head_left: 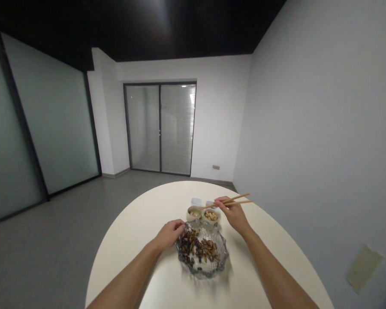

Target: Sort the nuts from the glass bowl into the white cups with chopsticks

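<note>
**Chopsticks out, big bowl nowhere near cleared**

So here's where things stand. The right hand (pixel 234 213) has its fingers closed around a pair of wooden chopsticks (pixel 239 197), tips by the left small bowl (pixel 188 217). Can't make out anything between the tips. The left hand (pixel 170 234) has its fingers at the rim of the glass bowl (pixel 218 234); can't tell if they're pinching it or just resting there.

That glass bowl sits on the round surface (pixel 138 227) nearest the person, with loads of brown and blackish pieces (pixel 208 249) in it. Behind it, the right small bowl (pixel 205 220) has a decent pile of pale pieces (pixel 211 215), while the left one shows just a few. My guess: partway along at most, with the dark stuff mostly unsorted.
</note>
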The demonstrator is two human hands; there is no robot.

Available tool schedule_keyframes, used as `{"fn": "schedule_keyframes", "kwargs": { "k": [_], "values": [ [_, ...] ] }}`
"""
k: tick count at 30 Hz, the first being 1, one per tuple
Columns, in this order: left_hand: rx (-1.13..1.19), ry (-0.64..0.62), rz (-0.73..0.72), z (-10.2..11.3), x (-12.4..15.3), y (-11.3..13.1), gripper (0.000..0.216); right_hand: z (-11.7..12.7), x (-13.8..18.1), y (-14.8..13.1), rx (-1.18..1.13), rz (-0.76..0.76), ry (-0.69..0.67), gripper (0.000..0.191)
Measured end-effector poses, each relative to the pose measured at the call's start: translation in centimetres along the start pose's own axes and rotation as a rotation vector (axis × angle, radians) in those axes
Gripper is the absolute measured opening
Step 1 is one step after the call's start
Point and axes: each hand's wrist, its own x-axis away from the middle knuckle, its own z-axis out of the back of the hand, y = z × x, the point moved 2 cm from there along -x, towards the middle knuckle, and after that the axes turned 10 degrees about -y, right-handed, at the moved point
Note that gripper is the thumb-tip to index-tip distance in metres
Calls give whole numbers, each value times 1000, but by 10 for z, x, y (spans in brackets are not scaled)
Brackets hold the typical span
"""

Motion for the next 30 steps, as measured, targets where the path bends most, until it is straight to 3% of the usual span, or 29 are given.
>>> {"fn": "schedule_keyframes", "kwargs": {
  "k": [6, 11, 18, 30],
  "values": [
    [-11, 11, 22, -1, 0, 2, 34, 9, 29, -28, -105, -65, -221, 30],
    [12, 10, 12, -2, -1, 0, 34, 6, 51, -34, -68, -112, -302, 26],
    [33, 7, 15, -2, -1, 0, 34, 0, 54, -26, -83, -95, -347, 25],
    [30, 4, 16, -3, -2, -2, 35, 0, 54, -18, -60, -103, -286, 26]
  ]
}}
